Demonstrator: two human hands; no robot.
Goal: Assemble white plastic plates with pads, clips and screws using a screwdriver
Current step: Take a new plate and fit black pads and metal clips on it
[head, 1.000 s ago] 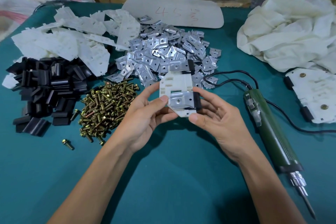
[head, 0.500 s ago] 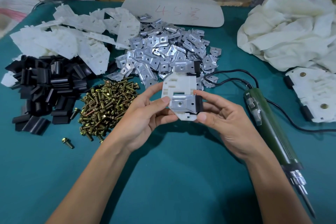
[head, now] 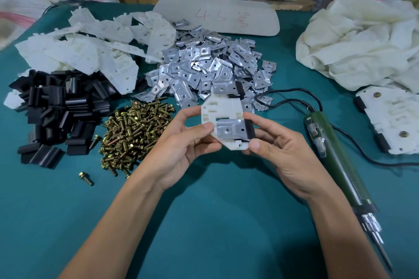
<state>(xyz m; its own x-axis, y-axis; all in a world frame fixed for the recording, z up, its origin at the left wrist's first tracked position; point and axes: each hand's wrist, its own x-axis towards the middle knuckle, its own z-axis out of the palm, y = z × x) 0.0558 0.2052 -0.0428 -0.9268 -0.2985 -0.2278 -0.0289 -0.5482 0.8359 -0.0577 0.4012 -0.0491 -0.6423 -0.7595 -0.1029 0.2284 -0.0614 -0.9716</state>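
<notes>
Both hands hold one white plastic plate (head: 221,110) above the middle of the teal table. A metal clip (head: 230,131) with a black pad (head: 249,128) sits on its near end; a second clip and pad sit on its far end. My left hand (head: 181,142) pinches the plate's left edge, thumb on the clip. My right hand (head: 281,149) pinches the right side at the pad. The green electric screwdriver (head: 335,161) lies on the table to the right.
Left of the hands lie piles of brass screws (head: 133,133), black pads (head: 59,111), white plates (head: 95,54) and metal clips (head: 210,68). An assembled plate (head: 392,118) and a white cloth (head: 362,38) sit at right. The screwdriver's cable (head: 285,97) loops behind.
The plate has dropped slightly and tilted little; both hands keep their hold in nearly the same place.
</notes>
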